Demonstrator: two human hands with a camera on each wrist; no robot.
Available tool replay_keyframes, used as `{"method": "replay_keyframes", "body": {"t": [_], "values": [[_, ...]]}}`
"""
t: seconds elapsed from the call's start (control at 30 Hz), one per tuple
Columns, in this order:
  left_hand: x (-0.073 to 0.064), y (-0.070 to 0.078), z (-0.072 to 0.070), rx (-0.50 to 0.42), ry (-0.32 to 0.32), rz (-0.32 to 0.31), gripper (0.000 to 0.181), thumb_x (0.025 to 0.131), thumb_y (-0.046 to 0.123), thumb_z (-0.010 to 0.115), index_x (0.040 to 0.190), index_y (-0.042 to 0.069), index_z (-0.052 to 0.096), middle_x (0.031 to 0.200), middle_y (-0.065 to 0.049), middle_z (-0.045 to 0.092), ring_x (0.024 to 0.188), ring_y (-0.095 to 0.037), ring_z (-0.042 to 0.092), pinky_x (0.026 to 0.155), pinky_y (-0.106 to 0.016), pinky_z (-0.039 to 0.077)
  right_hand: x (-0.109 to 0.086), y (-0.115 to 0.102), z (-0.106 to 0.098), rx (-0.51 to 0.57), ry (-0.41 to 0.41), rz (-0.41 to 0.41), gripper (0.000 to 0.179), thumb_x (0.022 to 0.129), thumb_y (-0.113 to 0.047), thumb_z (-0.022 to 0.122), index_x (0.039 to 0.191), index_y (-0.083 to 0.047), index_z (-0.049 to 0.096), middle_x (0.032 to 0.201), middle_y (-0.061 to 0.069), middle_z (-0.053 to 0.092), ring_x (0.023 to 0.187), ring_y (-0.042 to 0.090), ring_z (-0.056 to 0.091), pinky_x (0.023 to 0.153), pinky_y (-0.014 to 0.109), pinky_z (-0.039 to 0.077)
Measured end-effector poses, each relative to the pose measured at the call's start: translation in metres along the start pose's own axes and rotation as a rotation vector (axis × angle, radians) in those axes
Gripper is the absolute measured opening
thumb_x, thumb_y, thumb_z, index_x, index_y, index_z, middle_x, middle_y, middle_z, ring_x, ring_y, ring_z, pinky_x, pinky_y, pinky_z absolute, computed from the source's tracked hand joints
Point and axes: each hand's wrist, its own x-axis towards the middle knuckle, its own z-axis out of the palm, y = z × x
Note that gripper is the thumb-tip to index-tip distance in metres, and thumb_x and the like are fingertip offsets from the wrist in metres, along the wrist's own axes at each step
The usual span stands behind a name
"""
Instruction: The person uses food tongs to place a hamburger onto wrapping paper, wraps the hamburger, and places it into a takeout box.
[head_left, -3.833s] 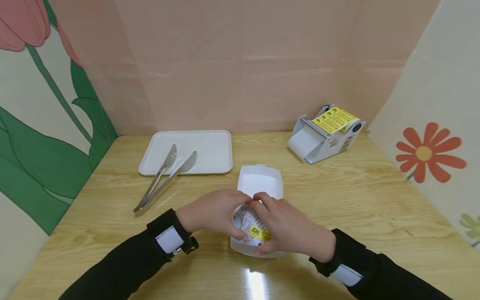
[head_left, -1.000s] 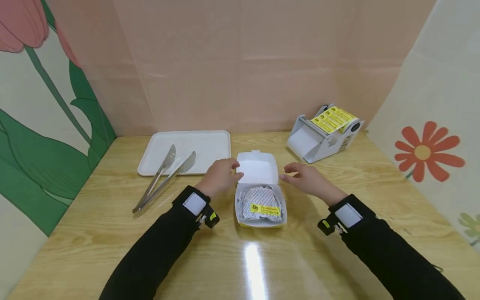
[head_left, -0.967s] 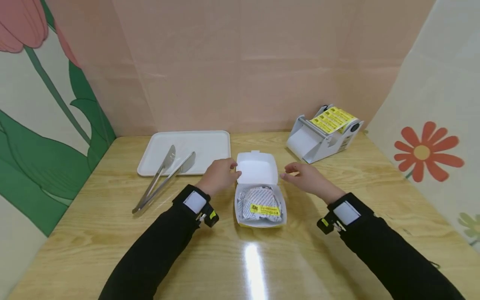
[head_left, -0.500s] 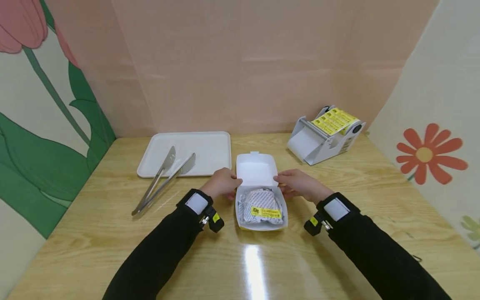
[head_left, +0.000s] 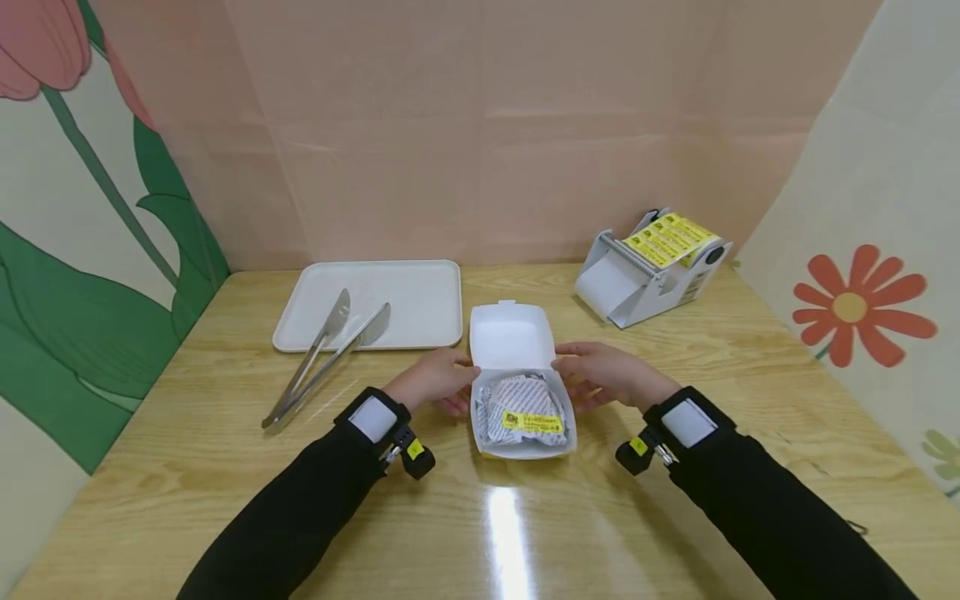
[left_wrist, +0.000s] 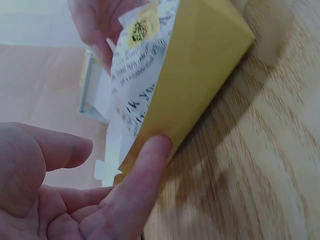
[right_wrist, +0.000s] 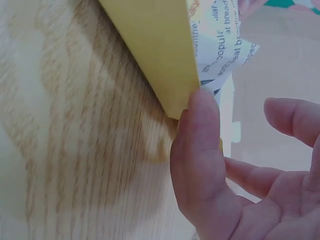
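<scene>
An open clamshell food box [head_left: 512,333], white inside and yellow outside, stands on the table with its lid tipped back. In its base lies a round paper-wrapped bundle [head_left: 517,396] with printed text and a yellow label [head_left: 532,422]. My left hand [head_left: 435,379] is at the box's left side near the hinge. In the left wrist view one extended finger touches the yellow wall [left_wrist: 200,70], with the thumb held apart. My right hand [head_left: 618,375] mirrors it on the right. The right wrist view shows fingertips at the corner of the yellow wall [right_wrist: 155,55].
Metal tongs [head_left: 303,379] lie partly over the near edge of a white tray [head_left: 427,304] at the back left. A label dispenser [head_left: 645,279] with a roll of yellow labels stands at the back right, by the wall.
Earlier both hands were around the wrapped bundle at the box. They moved apart to the lid's sides, then came down and in to the box's sides near the hinge.
</scene>
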Motion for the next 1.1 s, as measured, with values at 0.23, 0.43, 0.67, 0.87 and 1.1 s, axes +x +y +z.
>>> {"method": "replay_keyframes", "body": {"t": [0.23,0.43,0.67,0.87,1.1], "values": [[-0.0051,0.0054,0.0037,-0.050,0.007,-0.009,0.035,0.104,0.018,0.045,0.131,-0.003,0.051,0.094,-0.015,0.062,0.062,-0.020,0.065,0.057,-0.029,0.056,0.0002,-0.0007,0.0049,0.070,-0.026,-0.004,0.065,0.101,-0.029,0.049,0.152,-0.002,0.019,0.123,0.020,0.050,0.094,0.025,0.059,0.078,0.038,0.055],[-0.0025,0.0047,0.0034,-0.126,0.006,-0.019,0.041,0.104,0.014,0.040,0.142,-0.003,0.041,0.093,-0.017,0.062,0.062,-0.022,0.067,0.058,-0.031,0.057,0.0031,0.0017,0.0054,0.114,-0.039,0.009,0.063,0.102,-0.029,0.047,0.149,0.003,0.021,0.117,0.016,0.046,0.095,0.025,0.055,0.078,0.036,0.056],[-0.0011,0.0049,0.0022,-0.181,-0.010,-0.022,0.043,0.102,0.008,0.038,0.144,-0.001,0.039,0.095,-0.021,0.062,0.066,-0.025,0.069,0.059,-0.033,0.057,0.0020,0.0017,0.0034,0.126,-0.075,-0.002,0.056,0.103,-0.027,0.045,0.147,0.002,0.029,0.108,0.014,0.047,0.094,0.024,0.054,0.080,0.038,0.055],[0.0000,0.0034,0.0010,-0.237,-0.019,-0.026,0.048,0.100,0.005,0.038,0.148,0.001,0.033,0.098,-0.022,0.061,0.070,-0.028,0.070,0.061,-0.034,0.058,-0.0024,0.0031,0.0022,0.185,-0.091,-0.029,0.068,0.102,-0.024,0.046,0.155,-0.004,0.009,0.113,0.015,0.046,0.099,0.025,0.054,0.082,0.038,0.054],[-0.0021,0.0004,0.0005,-0.258,-0.006,-0.013,0.050,0.100,0.005,0.041,0.149,0.005,0.032,0.100,-0.021,0.061,0.070,-0.026,0.068,0.066,-0.035,0.058,-0.0046,0.0079,0.0017,0.262,-0.083,-0.019,0.071,0.101,-0.022,0.048,0.157,-0.013,0.004,0.112,0.013,0.048,0.101,0.025,0.054,0.086,0.039,0.053]]}}
